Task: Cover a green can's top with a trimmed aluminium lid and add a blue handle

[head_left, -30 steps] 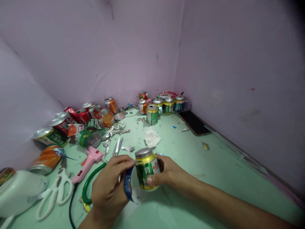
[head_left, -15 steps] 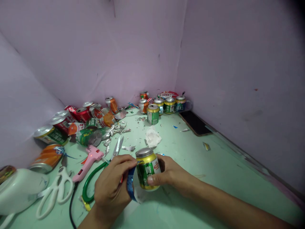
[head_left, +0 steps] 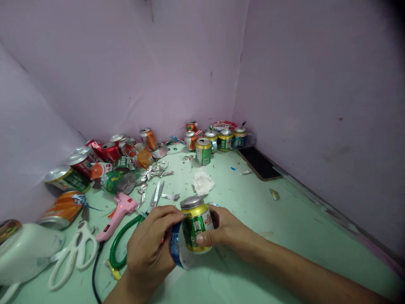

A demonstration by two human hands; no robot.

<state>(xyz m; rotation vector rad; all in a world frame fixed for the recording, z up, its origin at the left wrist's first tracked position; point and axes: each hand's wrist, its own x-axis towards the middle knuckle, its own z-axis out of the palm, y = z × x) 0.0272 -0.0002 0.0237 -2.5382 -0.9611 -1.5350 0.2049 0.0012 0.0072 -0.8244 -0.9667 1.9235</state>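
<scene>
In the lower centre of the frame, a short yellow-and-green metal drink can with a silver top (head_left: pixel 196 228) stands upright in the person's grasp. The right hand (head_left: pixel 226 228) comes in from the lower right and holds it, thumb pressed across the front; the other fingers go behind the can, mostly hidden. The left hand (head_left: pixel 153 240) has its fingertips drawn close together at the can's upper left side, around the top of a narrow, curved blue strip (head_left: pixel 175 247) printed with pale lettering. The strip hangs down between hand and can; whether it is joined to the can cannot be told.

Room is tight to the left: green-handled metal scissors (head_left: pixel 117 249) lie right beside the left hand, with a pink glue gun (head_left: pixel 115 217) next to them and white-handled scissors (head_left: pixel 74 255) farther toward the lower left. Just beyond the can is a crumpled white tissue (head_left: pixel 203 181).

The widest stretch of the pale-green tabletop (head_left: pixel 303 249) spreads across the right of the frame, above the right forearm, with a small yellow scrap (head_left: pixel 274 194) on it. Its right edge runs slantwise along the lilac wall (head_left: pixel 316 84), where a dark flat phone (head_left: pixel 259 164) lies near the corner.
</scene>
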